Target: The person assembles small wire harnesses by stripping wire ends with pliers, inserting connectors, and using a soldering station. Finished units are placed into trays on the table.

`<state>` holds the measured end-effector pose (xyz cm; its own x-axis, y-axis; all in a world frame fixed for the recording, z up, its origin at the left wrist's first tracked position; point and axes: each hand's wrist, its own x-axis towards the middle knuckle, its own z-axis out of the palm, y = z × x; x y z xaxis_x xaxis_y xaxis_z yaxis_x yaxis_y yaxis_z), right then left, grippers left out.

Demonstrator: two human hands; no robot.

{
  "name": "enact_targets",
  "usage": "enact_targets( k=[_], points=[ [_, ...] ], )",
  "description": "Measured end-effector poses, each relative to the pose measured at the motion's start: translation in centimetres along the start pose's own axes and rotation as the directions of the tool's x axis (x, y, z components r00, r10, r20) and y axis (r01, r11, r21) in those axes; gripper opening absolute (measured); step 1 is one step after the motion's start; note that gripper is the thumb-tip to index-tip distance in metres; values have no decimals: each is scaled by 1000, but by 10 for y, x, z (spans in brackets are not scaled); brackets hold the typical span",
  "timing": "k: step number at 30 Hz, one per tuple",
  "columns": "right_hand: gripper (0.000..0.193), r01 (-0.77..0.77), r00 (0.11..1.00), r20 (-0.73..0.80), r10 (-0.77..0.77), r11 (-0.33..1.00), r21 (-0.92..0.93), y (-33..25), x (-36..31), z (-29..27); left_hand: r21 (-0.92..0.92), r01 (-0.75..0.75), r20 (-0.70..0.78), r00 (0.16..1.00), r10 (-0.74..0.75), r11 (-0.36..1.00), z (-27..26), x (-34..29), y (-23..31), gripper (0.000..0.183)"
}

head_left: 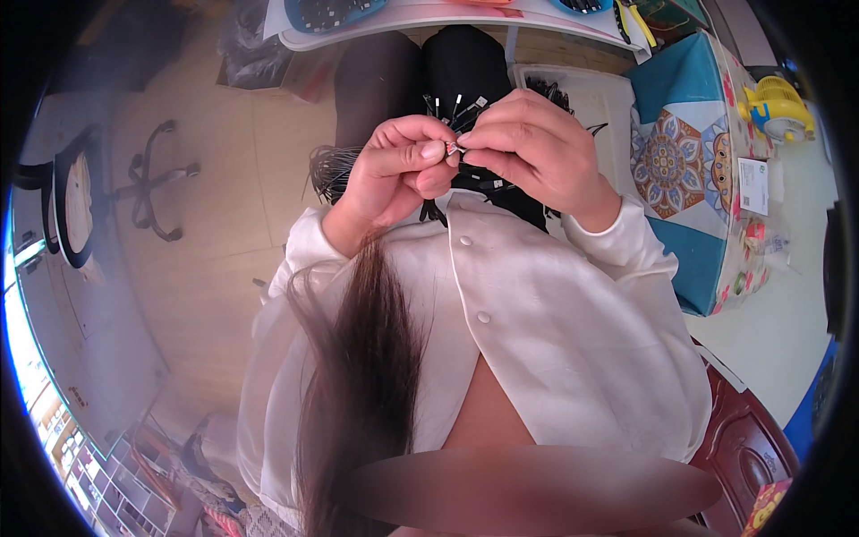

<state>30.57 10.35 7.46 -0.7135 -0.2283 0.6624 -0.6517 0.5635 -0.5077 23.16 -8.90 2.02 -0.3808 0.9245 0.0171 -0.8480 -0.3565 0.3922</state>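
Note:
Above my lap, my left hand (398, 166) pinches a black cable near its end, thumb against the fingers. Small red and white wires (453, 149) show at that end, between both hands' fingertips. From the other side my right hand (541, 148) is closed, its thumb and forefinger pinching the fine wires. Exactly how the wire tips lie is too small to make out. Several black USB cables (467, 115) with metal plugs lie across my dark trousers, partly under the hands. A bunch of thin dark cables (329, 172) hangs beside my left wrist.
Ahead is a white table edge (429, 20) with blue trays (335, 13) of small black parts and yellow-handled pliers (640, 25). A pale bin (599, 89) with black cables stands right of my knees, beside a patterned fabric box (680, 170). A yellow fan (778, 109) sits farther right.

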Motion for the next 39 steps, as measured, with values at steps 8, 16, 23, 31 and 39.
enact_targets(
  k=[8, 16, 23, 31, 39],
  points=[
    [23, 115, 992, -57, -116, 993, -11, 1, 5, 5, 30, 24, 3, 1000, -24, 999, 3, 2, 1, 12],
    [21, 38, 997, -76, -30, 994, 105, 7, 10, 4, 461, 11, -71, 997, 25, 887, 12, 2, 22, 11],
    [27, -161, 980, -69, 184, 953, 258, 32, 37, -9, 677, -110, -83, 971, 224, 728, 48, 19, 85, 11],
    [7, -404, 901, -115, 417, 906, 125, 111, 13, 28, 955, -127, 244, 848, 470, -267, 68, 96, 221, 13],
    [2, -473, 866, -106, 488, 870, 136, 142, -28, 62, 607, -32, 247, 958, 150, -794, -32, 224, 259, 14]
  ],
)
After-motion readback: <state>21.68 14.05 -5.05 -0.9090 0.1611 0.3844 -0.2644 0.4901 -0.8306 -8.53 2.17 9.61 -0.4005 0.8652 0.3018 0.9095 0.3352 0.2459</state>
